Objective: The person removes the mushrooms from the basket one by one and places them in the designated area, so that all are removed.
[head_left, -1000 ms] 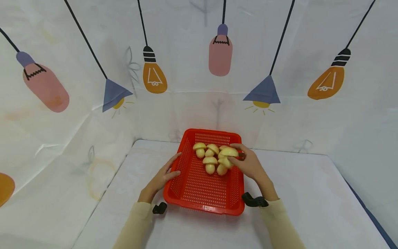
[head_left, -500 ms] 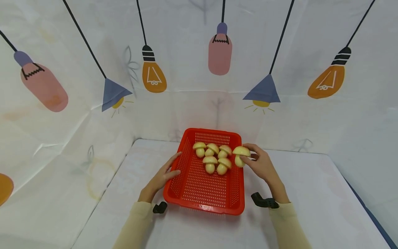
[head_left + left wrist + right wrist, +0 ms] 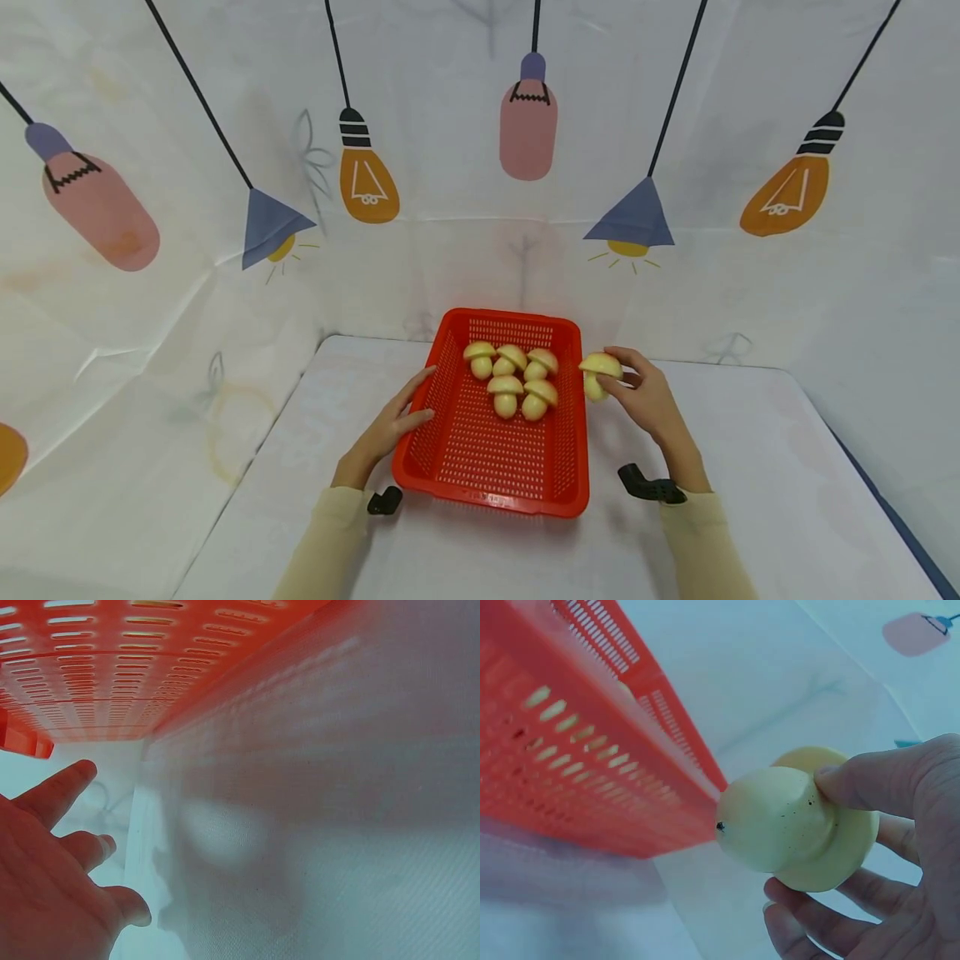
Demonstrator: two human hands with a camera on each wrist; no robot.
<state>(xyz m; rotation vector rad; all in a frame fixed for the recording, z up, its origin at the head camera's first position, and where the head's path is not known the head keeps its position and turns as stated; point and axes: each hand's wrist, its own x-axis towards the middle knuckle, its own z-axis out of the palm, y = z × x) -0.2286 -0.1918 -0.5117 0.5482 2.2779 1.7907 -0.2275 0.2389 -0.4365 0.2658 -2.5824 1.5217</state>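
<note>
In the head view my right hand [image 3: 645,400] pinches a toy mushroom [image 3: 600,367] with a pale yellow cap and thick stem, just off the basket's right side. The right wrist view shows that mushroom [image 3: 780,821] stem end toward the camera, thumb on one side and fingers on the other. Several similar mushrooms [image 3: 506,385] lie in two rows in the back half of the red plastic basket [image 3: 487,502]. My left hand [image 3: 386,429] rests at the basket's left rim, thumb and forefinger extended. Below the rim, the left wrist view shows other fingers [image 3: 64,791] apart from the slotted wall.
The basket stands on a white-covered table [image 3: 720,467], near its back edge. Behind rises a pale cloth backdrop [image 3: 450,250] printed with hanging lamps and bulbs. Each wrist carries a black strap mount [image 3: 652,487].
My right hand lifts one mushroom away from the group and carries it rightward over the basket's right rim to outside it. My left hand and the basket stay in place.
</note>
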